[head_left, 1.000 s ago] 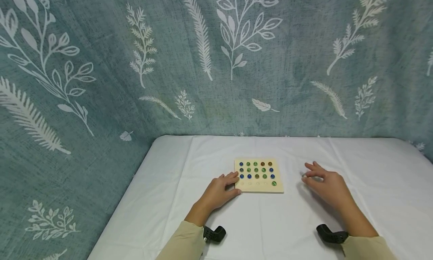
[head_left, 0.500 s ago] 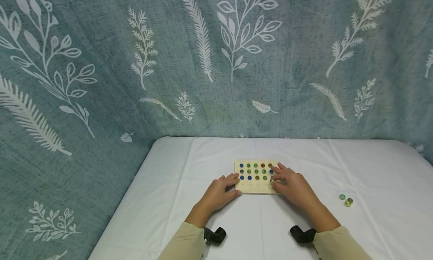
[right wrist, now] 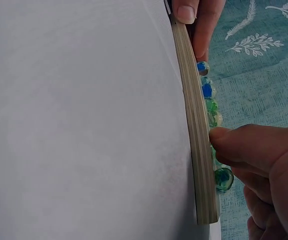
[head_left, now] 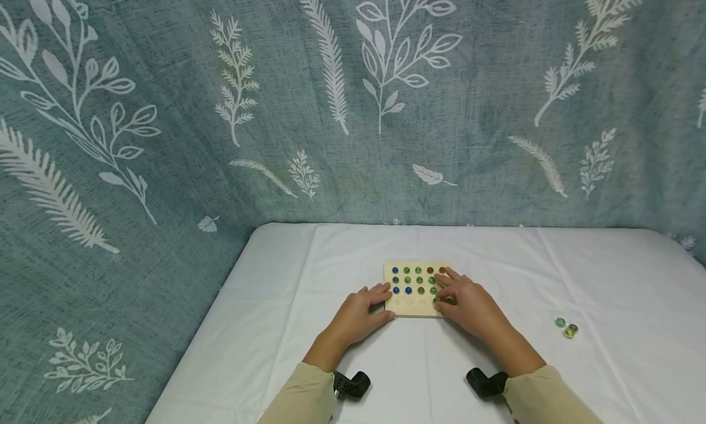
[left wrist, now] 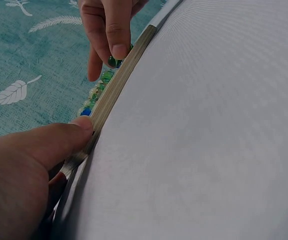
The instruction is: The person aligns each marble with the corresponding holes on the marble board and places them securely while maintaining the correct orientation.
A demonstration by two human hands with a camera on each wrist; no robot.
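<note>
A pale wooden board [head_left: 410, 307] with rows of round hollows lies on the table, several blue, green and brown glass marbles [head_left: 419, 280] seated in its upper rows. My left hand [head_left: 355, 317] holds the board's left side, its thumb at the front corner and fingertips over the left edge. Over the right part of the front row, my right hand [head_left: 473, 302] pinches a marble [head_left: 436, 301] between thumb and finger, close at a hollow. Its other fingers spread over the board's right side and hide some marbles. In the right wrist view, a green-blue marble [right wrist: 224, 180] sits near the board's end.
Three loose marbles [head_left: 568, 328], green, yellow-green and brownish, lie on the white tablecloth [head_left: 623, 277] to the right of my right hand. A green leaf-patterned curtain [head_left: 331, 105] hangs behind and to the left of the table.
My right hand has come left from beside the board with a pinched marble, first to its right edge, then slightly further in over the front row. The left hand stays on the board.
</note>
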